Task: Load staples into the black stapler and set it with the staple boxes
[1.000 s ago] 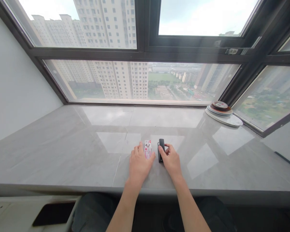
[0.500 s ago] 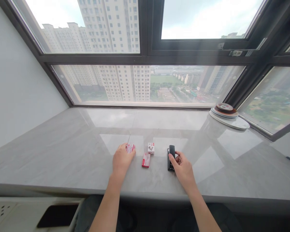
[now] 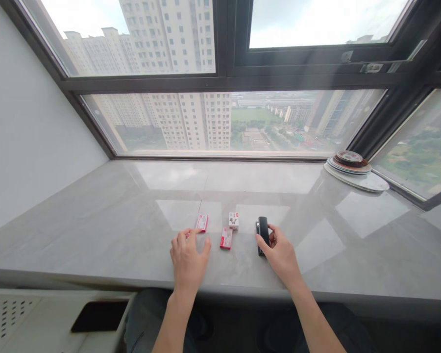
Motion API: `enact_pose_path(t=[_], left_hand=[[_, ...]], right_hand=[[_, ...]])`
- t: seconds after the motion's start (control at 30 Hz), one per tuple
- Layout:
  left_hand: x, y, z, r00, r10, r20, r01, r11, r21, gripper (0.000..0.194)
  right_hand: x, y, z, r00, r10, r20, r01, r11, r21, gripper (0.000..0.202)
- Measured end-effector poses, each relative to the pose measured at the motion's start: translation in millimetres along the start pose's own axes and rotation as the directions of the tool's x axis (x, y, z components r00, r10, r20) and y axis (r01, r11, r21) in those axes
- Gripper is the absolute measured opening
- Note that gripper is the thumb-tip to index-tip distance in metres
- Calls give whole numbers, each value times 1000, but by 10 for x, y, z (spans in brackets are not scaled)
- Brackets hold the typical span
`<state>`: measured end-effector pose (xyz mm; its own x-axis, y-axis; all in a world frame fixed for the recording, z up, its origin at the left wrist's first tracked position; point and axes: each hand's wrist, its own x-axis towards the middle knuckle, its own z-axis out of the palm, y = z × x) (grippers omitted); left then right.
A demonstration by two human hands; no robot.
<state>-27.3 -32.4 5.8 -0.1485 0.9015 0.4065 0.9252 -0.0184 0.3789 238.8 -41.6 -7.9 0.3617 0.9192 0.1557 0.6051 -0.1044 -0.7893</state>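
Observation:
My left hand [image 3: 188,260] hovers low over the counter with its fingers apart, thumb out to the right. Just beyond its fingertips lies a small pink-and-white box [image 3: 202,223]. A bit of red shows between the fingers; what it belongs to is mostly hidden. To the right, a second red-and-white box [image 3: 226,238] lies flat, touching or nearly touching a small white box with a dark picture [image 3: 233,220]. My right hand [image 3: 280,252] grips a black stapler [image 3: 263,236], thumb on its near left side and fingers round the right.
A grey marble-like counter [image 3: 106,225] runs below the window. Stacked round plates or mats [image 3: 353,169] sit in the far right corner. Below the front edge at left is a white perforated surface [image 3: 33,323] bearing a dark flat rectangle [image 3: 100,316].
My left hand has let go of the pink-and-white box and drawn back toward me, its fingers spreading. My right hand stays on the stapler. The view has shifted slightly.

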Motion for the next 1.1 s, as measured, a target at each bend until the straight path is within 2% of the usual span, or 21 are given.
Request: enact_pose_path(t=[0.1, 0.17, 0.23, 0.3, 0.37, 0.43, 0.5, 0.6, 0.67, 0.73, 0.8, 0.87, 0.97, 1.03, 1.1], left_hand=[[-59, 420, 174, 987, 141, 77, -131, 984, -122, 33], [-38, 583, 273, 977, 177, 119, -159, 976, -147, 39], [5, 625, 325, 974, 175, 146, -152, 976, -155, 47], [26, 583, 322, 977, 140, 161, -113, 980, -167, 50], [-3, 514, 274, 976, 121, 181, -88, 979, -183, 44], [-77, 469, 202, 961, 172, 215, -126, 969, -210, 35], [-161, 467, 124, 920, 297, 254, -227, 935, -272, 36], [-230, 507, 23, 821, 489, 295, -362, 845, -394, 54], [-229, 519, -22, 770, 553, 318, -393, 804, -446, 57], [-212, 497, -47, 743, 576, 340, -403, 791, -460, 53], [-203, 445, -56, 732, 581, 357, -409, 793, -452, 57], [-204, 377, -56, 738, 569, 364, -408, 804, -432, 64], [-204, 276, -61, 763, 530, 369, -387, 833, -395, 60], [-187, 223, -73, 776, 503, 380, -368, 851, -375, 55], [-161, 187, -93, 784, 483, 391, -348, 862, -369, 54]], right_hand=[[-58, -39, -11, 1000, -16, 19, 16, 1000, -15, 54], [-108, -72, -31, 999, -37, 37, 37, 999, -9, 55], [-150, -95, -73, 996, -57, 66, 57, 998, 9, 54], [-169, -100, -143, 993, -73, 89, 71, 997, 22, 50], [-155, -94, -233, 991, -97, 91, 95, 995, 24, 44], [-117, -101, -320, 984, -148, 94, 147, 989, 22, 39], [-73, -144, -369, 969, -216, 119, 213, 976, 38, 39], [-36, -289, -327, 936, -307, 172, 299, 952, 70, 38], [-42, -415, -224, 915, -347, 206, 338, 938, 77, 35], [-63, -538, -90, 910, -357, 212, 353, 934, 56, 31], [-81, -643, 37, 923, -341, 177, 343, 939, 18, 23], [-81, -718, 120, 945, -307, 114, 305, 952, 33, 18], [-31, -729, 122, 986, -164, 20, 153, 952, 264, 28], [15, -628, 49, 1000, -20, -17, 26, 873, 488, 36], [44, -431, -69, 995, 104, -2, -76, 741, 668, 41]])
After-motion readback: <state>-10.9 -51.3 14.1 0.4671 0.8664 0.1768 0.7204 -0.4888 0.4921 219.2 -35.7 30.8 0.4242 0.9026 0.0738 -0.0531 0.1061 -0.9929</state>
